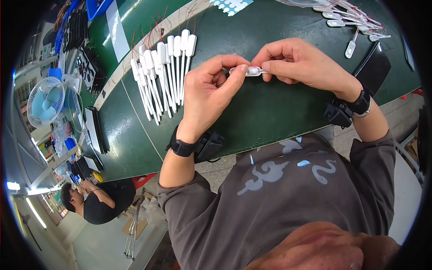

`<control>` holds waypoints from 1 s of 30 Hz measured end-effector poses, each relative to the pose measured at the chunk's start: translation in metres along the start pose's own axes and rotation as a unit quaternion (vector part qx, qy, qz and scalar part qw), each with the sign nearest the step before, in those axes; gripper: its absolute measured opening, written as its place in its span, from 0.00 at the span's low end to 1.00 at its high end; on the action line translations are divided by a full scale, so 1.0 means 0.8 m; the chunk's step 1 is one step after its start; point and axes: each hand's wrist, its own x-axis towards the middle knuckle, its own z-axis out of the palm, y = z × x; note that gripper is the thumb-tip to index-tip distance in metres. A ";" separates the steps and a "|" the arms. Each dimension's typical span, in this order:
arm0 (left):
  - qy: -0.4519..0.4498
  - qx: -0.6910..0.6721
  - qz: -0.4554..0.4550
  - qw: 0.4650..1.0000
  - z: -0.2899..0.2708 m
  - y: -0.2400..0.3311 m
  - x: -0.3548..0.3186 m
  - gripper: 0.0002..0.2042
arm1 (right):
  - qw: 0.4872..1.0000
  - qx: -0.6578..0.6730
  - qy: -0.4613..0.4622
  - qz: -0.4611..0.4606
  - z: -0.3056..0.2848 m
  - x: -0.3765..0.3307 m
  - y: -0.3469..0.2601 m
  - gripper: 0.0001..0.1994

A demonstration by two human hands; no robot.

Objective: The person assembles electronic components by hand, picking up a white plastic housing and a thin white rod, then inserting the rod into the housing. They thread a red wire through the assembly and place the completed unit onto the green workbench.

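my left hand [208, 92] and my right hand [294, 63] are both closed on one small white plastic module with a clear end [251, 71], held level between them just above the table: my left thumb and forefinger pinch its left end, and my right fingertips pinch its right end. each wrist carries a black strap with a small black box [338, 112] on it. under my hands lies the dark green table mat [270, 112], smooth and a little shiny, with a thin pale line drawn across it to my left. just left of my left hand a row of long white plastic modules with thin red wires [163, 76] lies side by side on the mat, their wide ends pointing away from me. well apart at the far right is a loose heap of the same white wired pieces [355, 20], and near my right wrist a flat black slab [374, 69] rests at the table's edge. a light blue sheet with white dots [231, 5] sits at the far edge. a pale strip [148, 42] runs along the far border of the mat, with black trays [85, 67] beyond it. off to the left stands a small white desk fan with blue blades [45, 101]. below the table's near edge i see grey concrete floor [108, 243], and another person in a black top [96, 200] sitting at a bench at lower left.
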 end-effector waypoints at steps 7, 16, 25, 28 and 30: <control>-0.004 0.137 0.091 0.986 -0.005 0.014 -0.002 0.05 | 1.000 -0.011 -0.001 -0.006 0.000 0.002 0.008 0.12; -0.024 0.196 0.138 0.971 -0.007 0.014 -0.001 0.06 | 0.999 -0.045 -0.006 -0.010 0.001 0.005 0.012 0.11; -0.049 0.261 0.202 0.943 -0.008 0.010 -0.002 0.07 | 0.996 -0.083 -0.012 -0.022 0.001 0.008 0.020 0.09; -0.056 0.275 0.234 0.931 -0.009 0.009 -0.002 0.07 | 0.996 -0.082 -0.013 -0.019 0.002 0.006 0.020 0.09; -0.066 0.278 0.243 0.927 -0.010 0.009 -0.002 0.08 | 0.996 -0.085 -0.016 -0.018 0.002 0.005 0.018 0.09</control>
